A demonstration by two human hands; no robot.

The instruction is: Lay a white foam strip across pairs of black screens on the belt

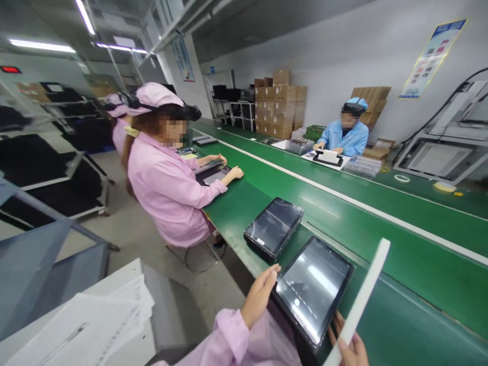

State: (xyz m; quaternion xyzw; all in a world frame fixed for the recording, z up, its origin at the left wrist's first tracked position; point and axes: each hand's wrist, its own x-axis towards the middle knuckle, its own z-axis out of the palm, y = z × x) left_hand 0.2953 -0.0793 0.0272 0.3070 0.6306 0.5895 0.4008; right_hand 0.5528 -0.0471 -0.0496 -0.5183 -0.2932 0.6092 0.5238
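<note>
A black tablet-like screen [313, 287] lies at the near edge of the green belt [381, 244] in front of me. My left hand [260, 294] rests with closed fingers on its left edge. My right hand [348, 345] grips the lower end of a long white flat strip [364, 295] that slants up over the screen's right side. A second, similar black screen [274, 226] lies on the belt just beyond, untouched.
A co-worker in pink [168, 183] sits to my left along the belt with hands on another device. A person in blue [345, 134] works across the belt. Cardboard boxes [280, 104] stack at the far end. White sheets [95, 325] lie at my lower left.
</note>
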